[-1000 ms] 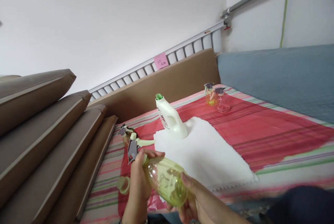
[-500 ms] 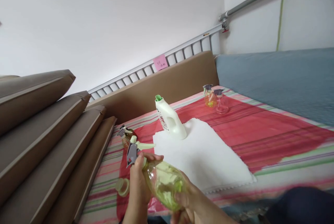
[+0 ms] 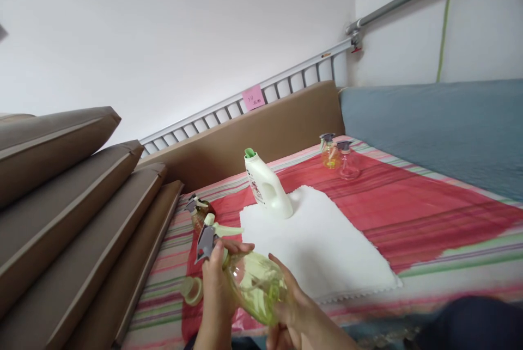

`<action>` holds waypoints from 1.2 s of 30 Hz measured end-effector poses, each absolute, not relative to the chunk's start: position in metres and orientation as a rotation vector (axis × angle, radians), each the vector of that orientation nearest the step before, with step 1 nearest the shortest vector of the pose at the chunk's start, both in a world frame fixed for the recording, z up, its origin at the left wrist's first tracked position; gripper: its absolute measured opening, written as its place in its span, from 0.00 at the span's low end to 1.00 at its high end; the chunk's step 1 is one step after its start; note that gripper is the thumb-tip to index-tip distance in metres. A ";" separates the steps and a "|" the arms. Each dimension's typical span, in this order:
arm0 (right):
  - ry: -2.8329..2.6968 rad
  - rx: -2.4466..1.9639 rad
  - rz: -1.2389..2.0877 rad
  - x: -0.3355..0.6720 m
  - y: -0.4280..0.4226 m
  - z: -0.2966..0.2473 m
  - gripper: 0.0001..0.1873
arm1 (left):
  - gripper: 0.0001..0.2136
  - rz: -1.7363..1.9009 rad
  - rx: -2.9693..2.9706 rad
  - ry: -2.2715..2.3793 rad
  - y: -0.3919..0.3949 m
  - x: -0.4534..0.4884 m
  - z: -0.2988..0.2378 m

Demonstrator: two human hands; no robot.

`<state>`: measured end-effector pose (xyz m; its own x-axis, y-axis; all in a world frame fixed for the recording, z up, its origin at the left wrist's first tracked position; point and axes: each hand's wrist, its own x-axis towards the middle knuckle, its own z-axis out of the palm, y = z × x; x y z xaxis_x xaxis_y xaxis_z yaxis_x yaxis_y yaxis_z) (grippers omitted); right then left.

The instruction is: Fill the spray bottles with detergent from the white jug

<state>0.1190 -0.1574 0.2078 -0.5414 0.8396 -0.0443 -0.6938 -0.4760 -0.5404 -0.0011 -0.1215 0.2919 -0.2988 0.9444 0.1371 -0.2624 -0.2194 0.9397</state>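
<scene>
Both my hands hold a clear yellow-green spray bottle (image 3: pixel 255 284) tilted to the left at the bottom centre. My left hand (image 3: pixel 214 287) is wrapped round its neck, just under the grey and pale green trigger head (image 3: pixel 210 234). My right hand (image 3: pixel 292 306) grips the round body from the right and below. A white towel (image 3: pixel 314 241) lies just beyond, on the red striped cloth (image 3: pixel 429 208).
A white detergent bottle with a green cap (image 3: pixel 265 185) stands on the towel's far corner. Two small spray bottles (image 3: pixel 339 157) stand at the back, another brownish one (image 3: pixel 198 211) at the left. A pale green cap (image 3: pixel 192 290) lies near my left hand. Brown cushions (image 3: pixel 73 203) stack at the left.
The bottle has turned a little in my hands. My right hand has shifted its hold round the body, the fingers now higher on its side. Nothing else moved.
</scene>
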 end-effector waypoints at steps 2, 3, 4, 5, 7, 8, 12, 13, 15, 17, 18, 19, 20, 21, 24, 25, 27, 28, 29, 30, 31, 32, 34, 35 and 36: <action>-0.645 -0.377 2.095 0.121 -0.155 0.207 0.51 | 0.13 1.614 0.972 1.010 -0.122 -0.002 0.293; -0.637 -0.363 2.157 0.122 -0.153 0.208 0.43 | 0.13 1.578 0.969 0.970 -0.123 -0.002 0.294; -0.613 -0.348 2.247 0.123 -0.151 0.209 0.37 | 0.14 1.560 0.959 0.943 -0.124 -0.001 0.294; -0.588 -0.349 2.352 0.123 -0.150 0.210 0.37 | 0.14 1.548 0.945 0.919 -0.124 -0.001 0.295; -0.522 -0.400 2.504 0.122 -0.149 0.211 0.45 | 0.14 1.544 0.927 0.894 -0.124 0.000 0.294; -0.481 -0.431 2.517 0.122 -0.150 0.211 0.45 | 0.14 1.553 0.924 0.896 -0.124 0.000 0.293; -0.453 -0.361 2.311 0.119 -0.154 0.207 0.38 | 0.14 1.592 0.927 0.969 -0.121 -0.002 0.290; -0.494 -0.326 2.273 0.119 -0.154 0.206 0.41 | 0.14 1.592 0.932 0.982 -0.121 -0.002 0.290; -0.523 -0.284 2.281 0.120 -0.153 0.205 0.42 | 0.14 1.579 0.946 0.974 -0.121 -0.002 0.292; -0.475 -0.254 2.416 0.122 -0.151 0.207 0.36 | 0.14 1.557 0.954 0.932 -0.122 -0.001 0.294; -0.442 -0.235 2.493 0.122 -0.149 0.209 0.37 | 0.15 1.546 0.952 0.915 -0.123 -0.001 0.294; -0.420 -0.229 2.549 0.122 -0.149 0.211 0.40 | 0.15 1.539 0.948 0.905 -0.123 0.000 0.295; -0.402 -0.242 2.575 0.122 -0.149 0.213 0.43 | 0.15 1.539 0.943 0.901 -0.124 0.000 0.294; -0.374 -0.267 2.567 0.121 -0.149 0.215 0.44 | 0.15 1.545 0.941 0.903 -0.124 0.000 0.294; -0.357 -0.282 2.430 0.118 -0.155 0.216 0.39 | 0.15 1.566 0.964 0.936 -0.122 -0.003 0.291; -0.397 -0.263 2.358 0.118 -0.157 0.215 0.38 | 0.15 1.572 0.972 0.948 -0.121 -0.004 0.290; -0.484 -0.241 2.212 0.118 -0.159 0.212 0.42 | 0.15 1.562 0.975 0.963 -0.119 -0.006 0.290; -0.508 -0.249 2.180 0.118 -0.158 0.211 0.42 | 0.15 1.550 0.972 0.958 -0.118 -0.006 0.290; -0.507 -0.265 2.198 0.118 -0.157 0.209 0.39 | 0.15 1.538 0.967 0.947 -0.118 -0.006 0.290; -0.495 -0.277 2.258 0.119 -0.154 0.208 0.35 | 0.15 1.523 0.963 0.932 -0.118 -0.006 0.291; -0.487 -0.281 2.349 0.119 -0.152 0.207 0.36 | 0.15 1.512 0.954 0.917 -0.118 -0.005 0.291; -0.486 -0.280 2.436 0.120 -0.150 0.207 0.40 | 0.14 1.507 0.940 0.904 -0.118 -0.004 0.291; -0.497 -0.264 2.500 0.120 -0.148 0.208 0.44 | 0.14 1.524 0.905 0.904 -0.118 -0.004 0.291; -0.513 -0.250 2.451 0.120 -0.148 0.208 0.42 | 0.14 1.544 0.889 0.925 -0.118 -0.004 0.291; -0.542 -0.247 2.366 0.120 -0.149 0.209 0.40 | 0.14 1.566 0.879 0.956 -0.118 -0.004 0.290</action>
